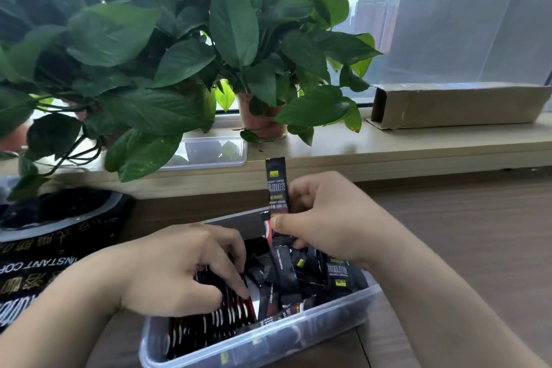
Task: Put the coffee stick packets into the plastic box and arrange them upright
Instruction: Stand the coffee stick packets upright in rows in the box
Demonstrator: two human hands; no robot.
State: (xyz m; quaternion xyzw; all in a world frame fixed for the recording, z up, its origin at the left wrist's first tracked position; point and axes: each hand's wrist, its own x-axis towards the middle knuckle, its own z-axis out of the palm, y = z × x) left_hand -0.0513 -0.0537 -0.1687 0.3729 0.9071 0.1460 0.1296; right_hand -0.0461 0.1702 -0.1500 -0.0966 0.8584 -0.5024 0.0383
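— What's on your feed behind the work area?
— I see leafy green plants (233, 24) crowding the window sill (418, 143), one in a reddish-brown pot (263, 122). A shallow clear plastic lid (209, 152) lies under the leaves. To the right, a long cardboard box (457, 104) lies on its side, open end facing left.
— And the counter (478, 233)?
— A large black pouch (53, 236) with pale lettering, far left. I see tower blocks (376, 9) through the window.

The plastic box (343, 299) loses its near corner to the bottom edge. Inside the box, the left hand (179, 272) covers part of the upright packets (209, 326). Left of the box, a black coffee bag (44, 251) runs off frame.
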